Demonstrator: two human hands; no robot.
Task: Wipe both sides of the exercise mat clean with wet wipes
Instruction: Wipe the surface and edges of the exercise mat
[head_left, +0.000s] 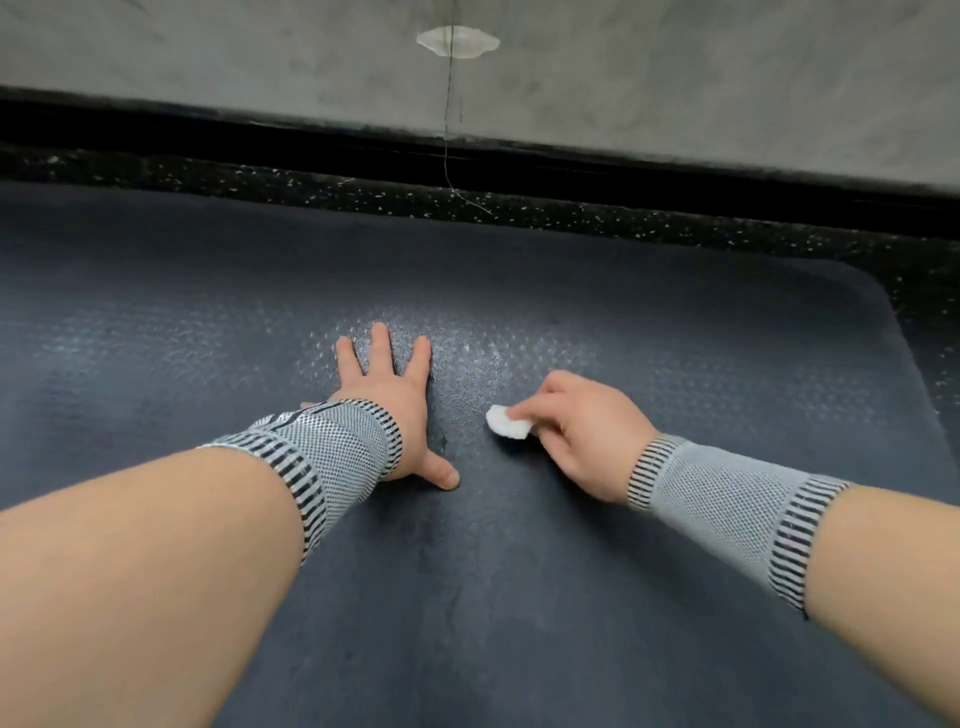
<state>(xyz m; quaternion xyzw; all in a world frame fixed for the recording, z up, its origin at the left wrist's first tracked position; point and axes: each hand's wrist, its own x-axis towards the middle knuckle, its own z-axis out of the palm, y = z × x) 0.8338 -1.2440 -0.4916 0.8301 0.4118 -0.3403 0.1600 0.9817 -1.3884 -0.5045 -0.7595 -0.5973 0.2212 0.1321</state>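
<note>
Here, one dark blue-grey textured foam exercise mat (519, 597) lay flat on the black speckled rubber floor (571, 208), its rounded far-right corner visible near the edge of the view. The left hand (400, 410) rested palm-down on the mat, its fingers (382, 345) straight and spread wide, with the thumb splayed toward the right and touching the surface. The right hand (582, 431) lay just beside it, apart from it, with its fingers (561, 387) curled and pinching one small crumpled white wet wipe (509, 422). The wipe protruded from the fingertips on the side facing the left hand and appeared to touch the mat; whether it was pressed down could not be told. A patch of the mat around and beyond the left fingers showed a paler sheen with bright flecks. Two grey knitted wrist sleeves with black-and-white striped cuffs were counted, one on the left wrist (332, 457) and one on the right wrist (727, 509). Beyond the floor strip ran a black skirting band (260, 132) beneath a grey concrete wall (727, 78), which bore one pale oval patch (457, 41) and one thin dark line (448, 130) running down from it.
</note>
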